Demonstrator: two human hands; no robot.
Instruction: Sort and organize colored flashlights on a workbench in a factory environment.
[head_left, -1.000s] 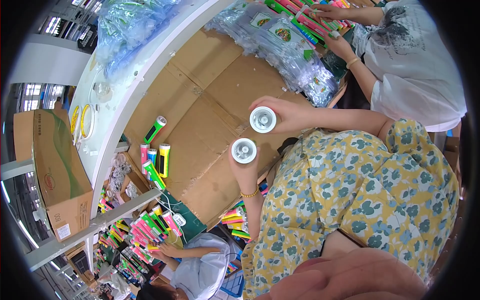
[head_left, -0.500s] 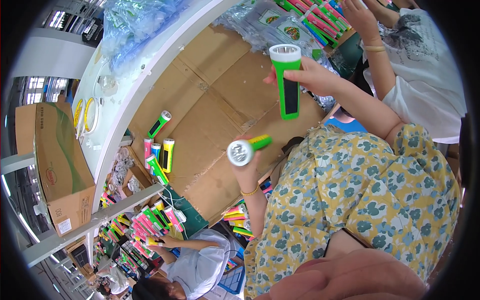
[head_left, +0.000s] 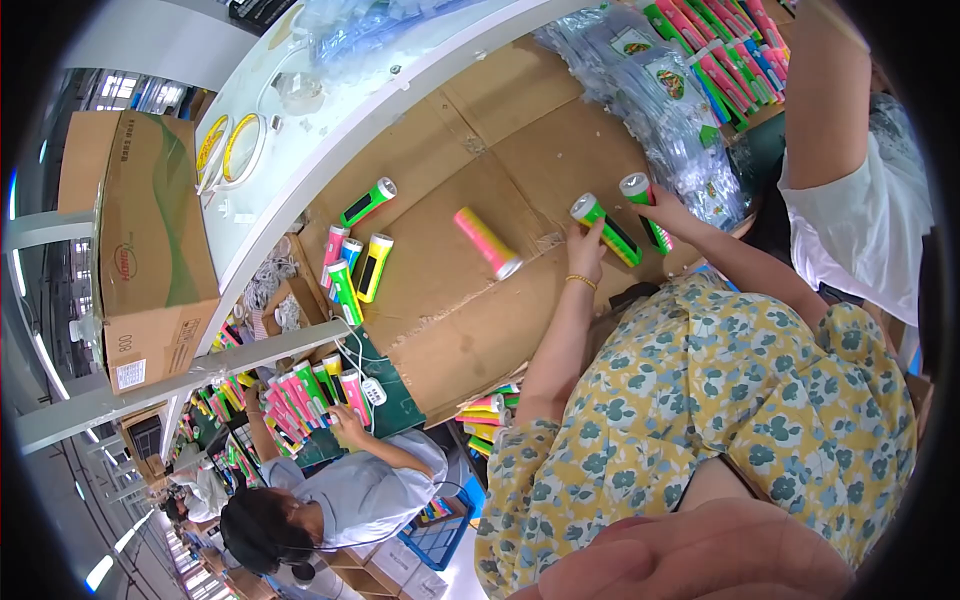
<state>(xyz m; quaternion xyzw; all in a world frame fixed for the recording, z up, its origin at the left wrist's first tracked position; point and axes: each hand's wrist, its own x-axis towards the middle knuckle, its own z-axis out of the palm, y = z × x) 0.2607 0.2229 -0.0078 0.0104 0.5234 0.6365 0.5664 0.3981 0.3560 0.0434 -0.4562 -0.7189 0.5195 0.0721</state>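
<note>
My left hand [head_left: 584, 256] is closed around the lower part of a green flashlight [head_left: 606, 230] with a white head and a black panel, over the cardboard-covered table. Close on its right, my right hand [head_left: 668, 214] grips a second green flashlight [head_left: 650, 213], its head pointing up and away from me. To the left of both hands, a pink and yellow flashlight [head_left: 485, 240] shows smeared by motion above or on the cardboard; I cannot tell whether it touches it. Neither hand touches that one.
Several flashlights, among them a yellow one [head_left: 374, 268], stand or lie at the table's left side. Clear plastic bags [head_left: 665, 110] are piled at the far right, beside rows of flashlights [head_left: 735, 70]. A white shelf edge [head_left: 400, 90] crosses the left. Co-workers sit on both sides.
Both hands have come down to the table's right side, each with a green flashlight. The pink and yellow flashlight has appeared mid-table. The view has shifted.
</note>
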